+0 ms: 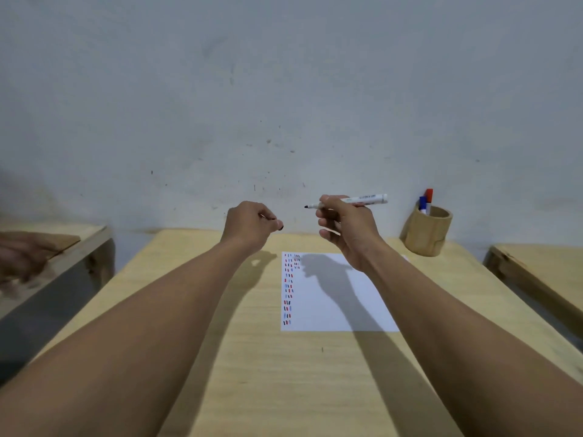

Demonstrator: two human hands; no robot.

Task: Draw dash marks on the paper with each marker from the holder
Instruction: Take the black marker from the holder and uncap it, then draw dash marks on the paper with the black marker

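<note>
My right hand point(344, 228) grips a white marker point(367, 200) held level above the table, its uncapped black tip pointing left. My left hand point(250, 225) is closed around a small dark cap point(279, 226) a short gap left of that tip. Below the hands a white paper point(334, 307) lies on the wooden table point(220, 357), with columns of short red, blue and black dashes along its left edge. A round wooden holder point(426, 233) stands at the back right and holds a blue-capped marker point(422, 205) and a red-capped marker point(428, 195).
A grey wall rises just behind the table. Another wooden table point(536, 269) sits to the right across a gap. On the left is a third wooden surface point(63, 244), with another person's blurred hand point(19, 260) at its edge.
</note>
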